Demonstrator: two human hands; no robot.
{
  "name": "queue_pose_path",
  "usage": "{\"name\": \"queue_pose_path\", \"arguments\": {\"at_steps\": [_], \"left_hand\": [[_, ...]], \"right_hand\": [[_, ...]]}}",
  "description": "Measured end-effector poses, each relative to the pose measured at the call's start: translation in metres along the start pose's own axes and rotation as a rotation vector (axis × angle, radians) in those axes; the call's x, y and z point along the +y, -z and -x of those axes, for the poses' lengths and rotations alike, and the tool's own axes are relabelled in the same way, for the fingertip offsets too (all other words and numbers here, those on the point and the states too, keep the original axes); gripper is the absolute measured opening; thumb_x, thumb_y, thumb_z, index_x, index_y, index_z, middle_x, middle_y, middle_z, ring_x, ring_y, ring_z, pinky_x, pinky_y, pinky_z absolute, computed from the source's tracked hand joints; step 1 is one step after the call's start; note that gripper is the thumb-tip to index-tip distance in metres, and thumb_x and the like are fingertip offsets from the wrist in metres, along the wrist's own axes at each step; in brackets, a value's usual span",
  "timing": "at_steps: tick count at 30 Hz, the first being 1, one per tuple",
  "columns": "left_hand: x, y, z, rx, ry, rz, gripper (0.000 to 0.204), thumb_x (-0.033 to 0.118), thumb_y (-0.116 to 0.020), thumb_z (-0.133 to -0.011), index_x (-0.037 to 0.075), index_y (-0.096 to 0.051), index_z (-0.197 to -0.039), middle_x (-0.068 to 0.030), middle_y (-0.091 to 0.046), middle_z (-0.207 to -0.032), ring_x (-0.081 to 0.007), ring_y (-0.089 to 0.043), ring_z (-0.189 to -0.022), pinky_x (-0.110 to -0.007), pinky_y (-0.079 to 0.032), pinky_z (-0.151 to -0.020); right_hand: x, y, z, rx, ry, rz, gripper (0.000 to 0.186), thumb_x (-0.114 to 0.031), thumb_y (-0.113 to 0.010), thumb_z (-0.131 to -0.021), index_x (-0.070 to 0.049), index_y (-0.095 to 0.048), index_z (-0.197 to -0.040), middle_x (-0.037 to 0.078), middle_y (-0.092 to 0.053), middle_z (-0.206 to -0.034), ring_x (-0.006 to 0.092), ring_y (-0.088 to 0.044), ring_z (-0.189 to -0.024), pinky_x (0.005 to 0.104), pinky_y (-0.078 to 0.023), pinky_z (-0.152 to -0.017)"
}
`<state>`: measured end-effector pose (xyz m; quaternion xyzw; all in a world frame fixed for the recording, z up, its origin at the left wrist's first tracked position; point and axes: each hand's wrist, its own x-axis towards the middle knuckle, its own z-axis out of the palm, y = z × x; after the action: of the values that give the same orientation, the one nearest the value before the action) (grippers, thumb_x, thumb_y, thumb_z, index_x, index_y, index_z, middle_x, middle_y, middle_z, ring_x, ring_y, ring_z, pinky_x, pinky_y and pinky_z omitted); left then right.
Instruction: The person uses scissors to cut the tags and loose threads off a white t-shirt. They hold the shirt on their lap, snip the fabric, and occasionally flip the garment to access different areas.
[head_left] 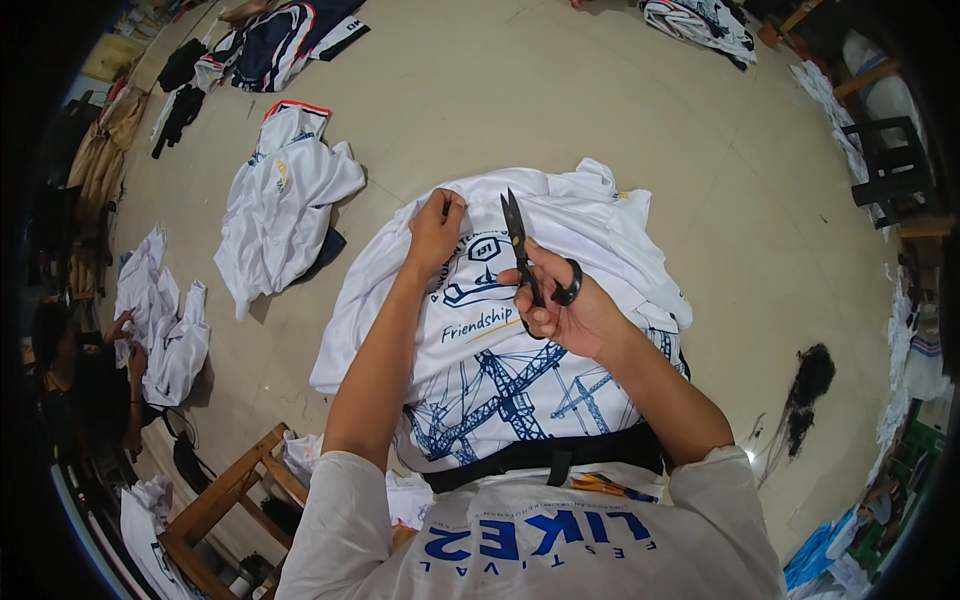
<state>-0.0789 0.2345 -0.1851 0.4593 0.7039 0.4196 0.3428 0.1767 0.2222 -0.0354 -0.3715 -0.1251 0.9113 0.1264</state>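
A white shirt with dark blue printed crane shapes and a round emblem lies bunched across my lap. My left hand is closed in a pinch on its fabric, near the upper edge of the cloth. In my right hand is a pair of black scissors, with my fingers around the handles and the blades pointing up and away from me. The blades look closed or nearly so, over the shirt. Whatever is between my left fingertips is too small to make out beyond the cloth.
Another white shirt lies on the tiled floor at the left. Navy and white garments lie farther off. A person's hand touches white garments at far left. A wooden frame stands near-left; a black tuft lies right.
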Motion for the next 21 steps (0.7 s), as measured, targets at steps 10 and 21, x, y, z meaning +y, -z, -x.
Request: {"name": "queue_pose_path", "arguments": {"at_steps": [10, 21], "left_hand": [[0.003, 0.001, 0.001, -0.113, -0.087, -0.239, 0.022, 0.028, -0.081, -0.089, 0.012, -0.077, -0.104, -0.0037, -0.074, -0.090, -0.0208, -0.069, -0.084, -0.044, -0.041, -0.086], [0.017, 0.003, 0.001, -0.044, -0.230, -0.164, 0.016, 0.016, -0.069, -0.100, 0.000, -0.067, -0.100, -0.0109, -0.069, -0.089, -0.0221, -0.064, -0.081, -0.035, -0.050, -0.079]], "right_hand": [[0.011, 0.007, -0.011, 0.064, 0.023, 0.021, 0.050, -0.054, -0.064, -0.102, -0.004, -0.065, -0.104, 0.007, -0.067, -0.067, 0.0147, -0.057, -0.047, 0.0249, -0.043, -0.045], [0.015, 0.008, -0.021, -0.012, -0.086, 0.056, 0.047, -0.054, -0.066, -0.101, -0.007, -0.066, -0.102, 0.006, -0.067, -0.067, 0.0112, -0.056, -0.048, 0.0238, -0.040, -0.043]]}}
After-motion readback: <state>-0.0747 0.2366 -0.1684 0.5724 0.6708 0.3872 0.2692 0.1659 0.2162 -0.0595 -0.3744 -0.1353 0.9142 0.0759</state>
